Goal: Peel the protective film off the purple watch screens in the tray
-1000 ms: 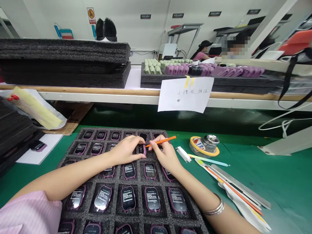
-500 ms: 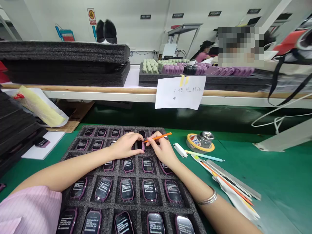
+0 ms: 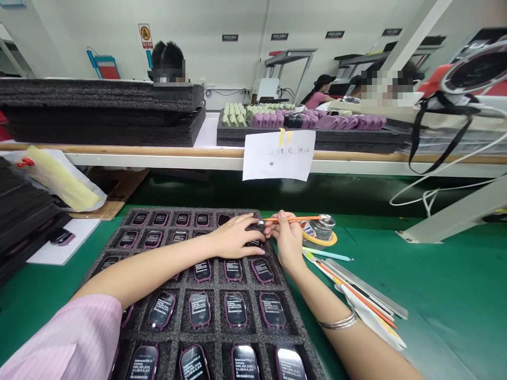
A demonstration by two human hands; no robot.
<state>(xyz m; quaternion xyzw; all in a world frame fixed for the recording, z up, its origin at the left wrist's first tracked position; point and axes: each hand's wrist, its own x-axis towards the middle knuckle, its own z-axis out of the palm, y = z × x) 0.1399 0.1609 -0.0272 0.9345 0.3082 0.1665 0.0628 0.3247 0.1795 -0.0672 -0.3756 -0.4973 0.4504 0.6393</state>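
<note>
My left hand (image 3: 237, 236) reaches over the far right of the black foam tray (image 3: 214, 295), fingers spread, fingertips around the right-hand pockets. Beneath it, a smartwatch (image 3: 255, 243) is partly covered. My right hand (image 3: 288, 237), just past the tray's right edge, pinches a thin orange stick (image 3: 304, 218) lying nearly level. The stick's left end meets the left fingertips, where a small white bit (image 3: 260, 224) shows; I cannot make out what it is. Purple-framed smartwatches, such as this one (image 3: 236, 309), lie face up in the pockets, many with white text lit.
Right of the tray sit a tape roll (image 3: 335, 240) with a round metal container (image 3: 325, 224), a light-blue pen (image 3: 328, 254) and several long flat tools (image 3: 364, 287). A shelf (image 3: 158, 158) spans behind, holding foam stacks and watch cases. Co-workers sit beyond it.
My left hand has moved right and let go of the smartwatch it held. The right hand has moved right with the orange stick, which now lies flatter. The camera view has shifted slightly.
</note>
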